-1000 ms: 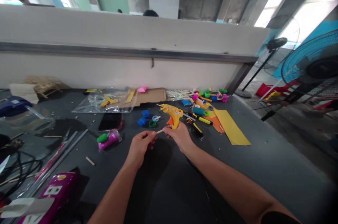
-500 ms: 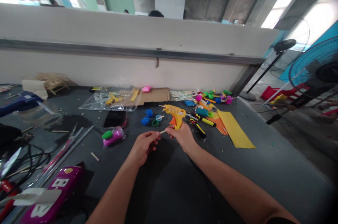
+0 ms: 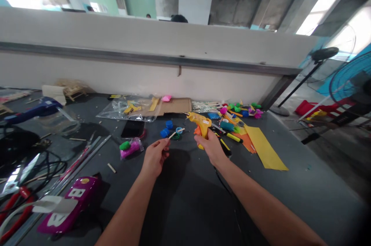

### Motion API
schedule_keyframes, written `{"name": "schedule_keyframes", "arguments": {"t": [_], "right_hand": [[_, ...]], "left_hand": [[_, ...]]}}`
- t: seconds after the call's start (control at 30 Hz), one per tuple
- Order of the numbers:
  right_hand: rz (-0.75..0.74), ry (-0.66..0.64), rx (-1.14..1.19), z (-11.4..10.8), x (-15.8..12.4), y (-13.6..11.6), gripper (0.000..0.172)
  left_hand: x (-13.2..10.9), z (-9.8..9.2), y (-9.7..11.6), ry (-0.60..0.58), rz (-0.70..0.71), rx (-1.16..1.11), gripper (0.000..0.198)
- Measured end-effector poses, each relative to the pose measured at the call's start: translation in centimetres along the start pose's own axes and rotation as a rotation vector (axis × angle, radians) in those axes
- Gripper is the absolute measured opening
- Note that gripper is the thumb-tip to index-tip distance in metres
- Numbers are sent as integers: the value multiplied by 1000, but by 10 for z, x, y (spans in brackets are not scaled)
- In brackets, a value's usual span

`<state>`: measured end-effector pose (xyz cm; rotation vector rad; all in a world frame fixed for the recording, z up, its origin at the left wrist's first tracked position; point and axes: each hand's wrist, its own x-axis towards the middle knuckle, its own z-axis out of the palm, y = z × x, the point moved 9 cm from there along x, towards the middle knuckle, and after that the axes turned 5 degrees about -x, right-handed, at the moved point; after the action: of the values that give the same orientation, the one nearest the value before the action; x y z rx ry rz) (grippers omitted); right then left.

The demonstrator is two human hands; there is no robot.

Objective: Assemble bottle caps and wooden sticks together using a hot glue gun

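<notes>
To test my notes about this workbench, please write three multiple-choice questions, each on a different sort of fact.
1. Where do the blue bottle caps lie?
A. on the cardboard
B. left of the yellow glue gun
C. inside the plastic bag

2. What colour is the long paper sheet?
A. green
B. blue
C. yellow

3. What does the left hand do?
A. pinches a wooden stick
B. lies open and empty
C. grips the glue gun

1. B: they lie just left of it.
2. C: it shows bright yellow.
3. A: the stick sits in its grip.

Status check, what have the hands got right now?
Left hand pinching wooden stick. Right hand gripping yellow hot glue gun. Blue bottle caps lying just beyond the stick.
</notes>
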<state>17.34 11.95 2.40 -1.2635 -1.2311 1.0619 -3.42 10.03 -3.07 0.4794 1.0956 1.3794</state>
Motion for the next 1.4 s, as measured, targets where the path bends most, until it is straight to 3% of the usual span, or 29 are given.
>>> {"name": "schedule_keyframes", "arguments": {"t": [0.07, 0.2, 0.33, 0.5, 0.63, 1.03, 1.4], "right_hand": [[14, -47, 21, 3, -1, -3, 17], [97, -148, 207, 14, -7, -4, 33], [187, -208, 373, 25, -12, 0, 28], [184, -76, 409, 20, -9, 11, 27], [144, 4, 319, 16, -8, 18, 29], [119, 44, 225, 16, -11, 17, 23], [100, 59, 244, 14, -10, 17, 21]], "left_hand": [[1, -3, 2, 29, 11, -38, 29], [1, -4, 4, 30, 25, -82, 28], [-1, 1, 1, -9, -2, -68, 27], [-7, 19, -3, -137, 19, 41, 28], [-11, 26, -2, -164, 82, 158, 31], [-15, 33, 3, -179, 224, 449, 30], [-19, 37, 6, -199, 228, 392, 29]]}}
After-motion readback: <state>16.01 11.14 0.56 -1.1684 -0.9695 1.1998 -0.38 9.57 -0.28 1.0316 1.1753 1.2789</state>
